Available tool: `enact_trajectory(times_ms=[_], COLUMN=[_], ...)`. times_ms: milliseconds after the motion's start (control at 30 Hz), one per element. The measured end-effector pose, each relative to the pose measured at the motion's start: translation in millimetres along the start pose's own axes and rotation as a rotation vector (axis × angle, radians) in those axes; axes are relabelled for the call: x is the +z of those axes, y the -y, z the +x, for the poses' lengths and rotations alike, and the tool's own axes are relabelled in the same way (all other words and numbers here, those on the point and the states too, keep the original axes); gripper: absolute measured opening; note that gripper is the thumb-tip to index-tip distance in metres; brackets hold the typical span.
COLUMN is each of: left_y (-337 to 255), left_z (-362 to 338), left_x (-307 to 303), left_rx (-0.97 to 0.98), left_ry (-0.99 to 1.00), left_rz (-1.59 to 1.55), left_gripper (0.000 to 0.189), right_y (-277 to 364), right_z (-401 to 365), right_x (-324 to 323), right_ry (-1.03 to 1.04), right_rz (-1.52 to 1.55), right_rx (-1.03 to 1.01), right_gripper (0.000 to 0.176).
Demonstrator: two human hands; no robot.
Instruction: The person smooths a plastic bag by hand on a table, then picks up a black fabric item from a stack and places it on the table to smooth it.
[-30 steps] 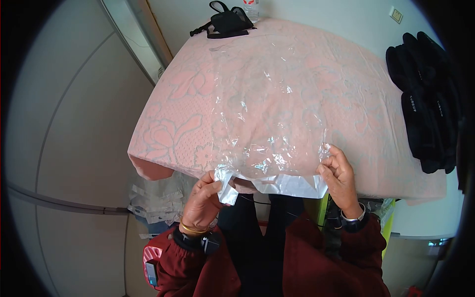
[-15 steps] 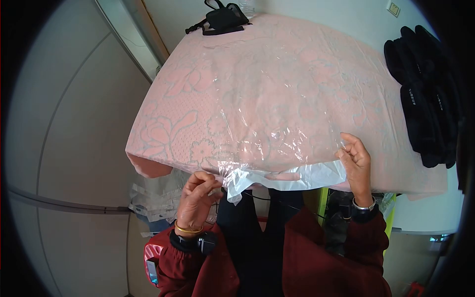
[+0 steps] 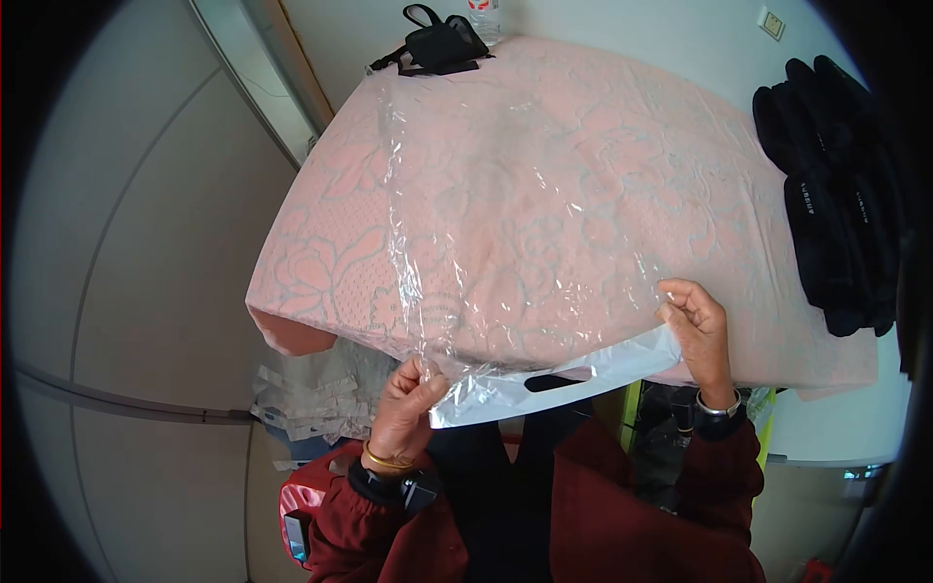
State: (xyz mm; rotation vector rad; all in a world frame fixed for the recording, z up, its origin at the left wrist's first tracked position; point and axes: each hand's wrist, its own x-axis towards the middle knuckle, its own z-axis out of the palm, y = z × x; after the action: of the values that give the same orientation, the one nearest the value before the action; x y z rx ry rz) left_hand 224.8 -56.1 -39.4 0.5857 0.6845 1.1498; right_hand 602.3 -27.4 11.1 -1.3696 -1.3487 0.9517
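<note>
A clear plastic bag [image 3: 525, 291] with a white handle strip lies spread over the pink patterned tablecloth [image 3: 330, 194]. The strip, which has an oval slot in it, hangs along the table's near edge. My left hand [image 3: 408, 408] pinches the bag at the strip's left end, fingers closed on the film. At the strip's right end my right hand [image 3: 700, 335] grips the other corner between thumb and fingers. Between the two hands the strip is stretched fairly straight, slanting up to the right.
A black strapped bag [image 3: 442, 44] and a plastic bottle [image 3: 483, 19] stand at the table's back. Black padded items [image 3: 826, 194] are stacked at the right. Clear packets [image 3: 316, 394] lie below the table's left corner. A wall socket [image 3: 771, 23] is at the upper right.
My left hand has moved slightly right and down and now holds the strip's left end. The crumpled strip has straightened, and the clear film spreads farther left and up the table.
</note>
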Motion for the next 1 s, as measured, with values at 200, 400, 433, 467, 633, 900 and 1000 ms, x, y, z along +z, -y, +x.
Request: enact_trajectory(times_ms=[200,400,433,467,633,900,1000], left_y=[-4,-35,-41,-46,-26,4,13], left_z=[-11,-6,-2,1,22,11,12], left_x=[-1,28,31,33,30,38,44], left_rx=[0.045,0.020,0.008,-0.006,-0.034,0.042,0.104], left_ry=[0.123,0.069,0.058,0.046,0.150,0.070,0.013], left_rz=[0.389,0.433,0.443,0.452,0.411,0.314,0.273], left_gripper=[0.009,0.013,0.014,0.016,0.011,0.007,0.006], right_y=[0,0,-2,-5,-9,-18,-13], right_z=[20,20,18,17,12,18,7], right_x=[-20,-37,-39,-41,-39,-48,-30], right_ry=[-0.015,-0.030,-0.034,-0.021,0.030,-0.402,-0.482], right_rz=[-0.051,-0.092,-0.089,-0.085,-0.089,0.095,0.168], right_rx=[-0.035,-0.010,-0.019,-0.003,0.026,-0.215,-0.261], right_gripper=[0.029,0.029,0.029,0.030,0.030,0.033,0.033])
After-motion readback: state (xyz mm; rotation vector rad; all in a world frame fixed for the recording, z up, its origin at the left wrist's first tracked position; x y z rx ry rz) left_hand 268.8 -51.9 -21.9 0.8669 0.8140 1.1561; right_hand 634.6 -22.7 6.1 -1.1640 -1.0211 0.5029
